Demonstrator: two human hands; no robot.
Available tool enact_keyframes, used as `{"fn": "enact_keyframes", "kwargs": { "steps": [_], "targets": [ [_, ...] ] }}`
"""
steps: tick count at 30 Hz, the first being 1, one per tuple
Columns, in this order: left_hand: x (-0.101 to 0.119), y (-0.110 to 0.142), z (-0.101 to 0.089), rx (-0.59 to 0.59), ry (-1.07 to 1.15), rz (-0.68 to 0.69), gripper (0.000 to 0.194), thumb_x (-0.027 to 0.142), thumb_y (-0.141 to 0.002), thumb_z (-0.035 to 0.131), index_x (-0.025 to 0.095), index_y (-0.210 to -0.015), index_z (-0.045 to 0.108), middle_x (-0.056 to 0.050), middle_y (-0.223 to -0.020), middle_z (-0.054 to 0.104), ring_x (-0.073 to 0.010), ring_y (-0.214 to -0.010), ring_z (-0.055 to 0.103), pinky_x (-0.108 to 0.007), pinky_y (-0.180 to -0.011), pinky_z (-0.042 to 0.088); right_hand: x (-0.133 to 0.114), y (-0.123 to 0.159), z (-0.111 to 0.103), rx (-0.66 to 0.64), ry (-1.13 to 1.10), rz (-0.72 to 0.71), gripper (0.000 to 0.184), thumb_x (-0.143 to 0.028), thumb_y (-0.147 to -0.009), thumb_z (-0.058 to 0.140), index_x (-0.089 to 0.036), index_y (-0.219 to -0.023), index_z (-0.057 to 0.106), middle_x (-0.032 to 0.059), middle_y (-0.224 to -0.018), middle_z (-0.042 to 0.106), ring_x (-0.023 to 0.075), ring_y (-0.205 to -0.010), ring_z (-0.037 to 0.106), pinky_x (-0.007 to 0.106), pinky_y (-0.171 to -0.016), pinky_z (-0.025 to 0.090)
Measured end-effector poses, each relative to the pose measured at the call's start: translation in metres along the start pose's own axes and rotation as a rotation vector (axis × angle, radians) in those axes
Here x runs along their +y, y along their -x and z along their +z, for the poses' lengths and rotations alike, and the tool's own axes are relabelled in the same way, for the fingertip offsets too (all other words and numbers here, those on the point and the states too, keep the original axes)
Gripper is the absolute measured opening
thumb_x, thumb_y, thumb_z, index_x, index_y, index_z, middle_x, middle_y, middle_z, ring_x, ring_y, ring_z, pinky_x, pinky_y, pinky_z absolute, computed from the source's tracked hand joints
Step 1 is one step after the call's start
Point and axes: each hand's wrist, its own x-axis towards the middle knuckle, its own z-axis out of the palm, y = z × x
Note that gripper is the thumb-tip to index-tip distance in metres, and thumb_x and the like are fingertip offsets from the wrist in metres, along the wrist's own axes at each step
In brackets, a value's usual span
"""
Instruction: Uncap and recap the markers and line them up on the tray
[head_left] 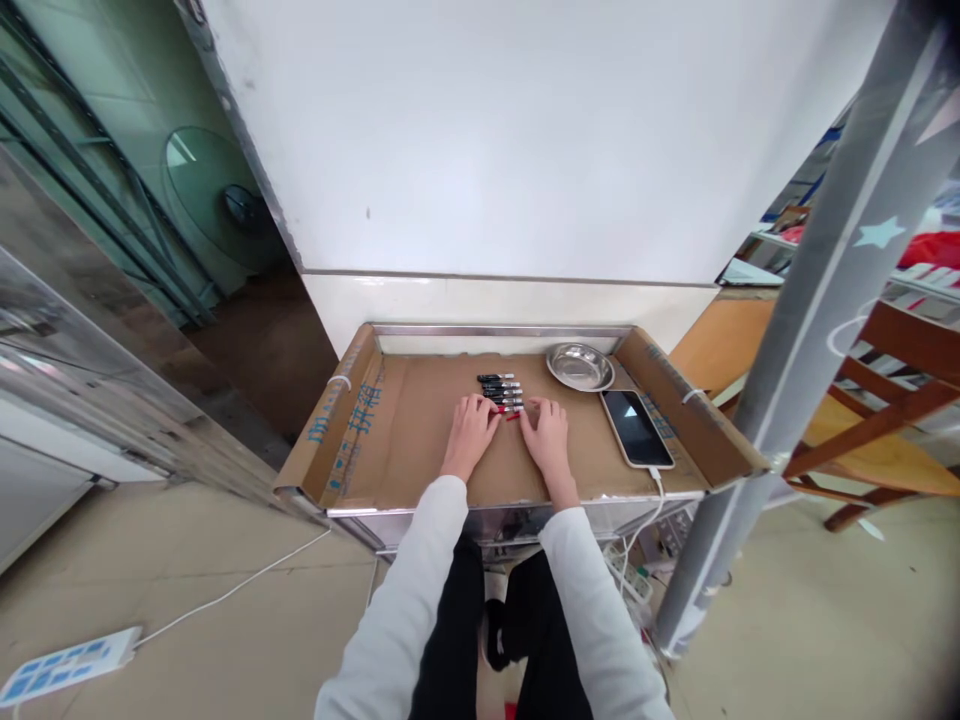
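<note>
- Left fingers curled, tips by the left end of a slim red pen-like piece; right fingers bent near its right end. Gap between the two sets narrow. From my remote view I cannot tell whether either grips or merely touches.
- The red piece lies at the near side of several black, silver-ended cylindrical pens, side by side on the brown cardboard-lined table.
- My judgement on handling: light, even pressure from both ends, keeping it parallel; a lopsided push could roll its neighbours.
- Left hand and right hand palms down, wrists near the table's front edge.
- Forearms in long white sleeves converge from below.
- Rightward: round silver metal bowl, black-screened phone.
</note>
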Motion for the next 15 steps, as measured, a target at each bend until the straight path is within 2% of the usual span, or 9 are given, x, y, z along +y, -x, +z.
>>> {"fn": "enact_keyframes", "kwargs": {
  "steps": [3,5,9,11,15],
  "targets": [
    [0.001,-0.002,-0.001,0.031,-0.05,-0.083,0.019,0.031,-0.091,0.04,0.018,-0.095,0.053,-0.007,-0.095,0.055,-0.0197,-0.09,0.049,-0.033,-0.08,0.04,0.002,-0.001,0.006,0.036,0.007,0.036,0.027,-0.024,-0.085,0.042,-0.01,-0.107,0.05,0.0142,-0.104,0.056,0.0245,-0.099,0.047,0.037,-0.087,0.037],
    [0.001,-0.003,0.001,0.07,-0.117,-0.202,0.02,0.026,-0.091,0.037,0.016,-0.097,0.053,-0.009,-0.098,0.057,-0.0216,-0.092,0.05,-0.035,-0.081,0.04,0.002,0.0,0.009,0.04,0.054,0.072,0.027,-0.017,-0.083,0.038,-0.009,-0.107,0.049,0.016,-0.105,0.055,0.0253,-0.101,0.047,0.037,-0.088,0.037],
    [-0.001,-0.003,0.008,0.142,-0.247,-0.45,0.029,0.014,-0.085,0.036,0.009,-0.111,0.049,-0.018,-0.119,0.052,-0.0268,-0.111,0.047,-0.04,-0.091,0.037,-0.003,0.001,0.009,0.024,0.158,0.093,0.028,-0.01,-0.08,0.035,-0.009,-0.104,0.049,0.0186,-0.107,0.054,0.0265,-0.103,0.047,0.038,-0.089,0.037],
    [-0.002,-0.004,0.012,0.128,-0.28,-0.488,0.034,0.012,-0.084,0.036,0.006,-0.116,0.047,-0.022,-0.128,0.047,-0.0283,-0.118,0.043,-0.042,-0.096,0.035,-0.006,0.002,0.008,0.026,0.184,0.089,0.027,-0.009,-0.08,0.034,-0.01,-0.102,0.049,0.0191,-0.107,0.054,0.0267,-0.102,0.048,0.039,-0.089,0.037],
    [-0.002,-0.005,0.015,0.101,-0.299,-0.485,0.036,0.014,-0.083,0.036,0.005,-0.116,0.047,-0.023,-0.131,0.045,-0.0292,-0.121,0.042,-0.042,-0.097,0.034,-0.009,0.001,0.007,0.024,0.219,0.102,0.024,-0.01,-0.079,0.035,-0.011,-0.098,0.048,0.0179,-0.103,0.054,0.0266,-0.099,0.049,0.039,-0.087,0.038]
  ]
}}
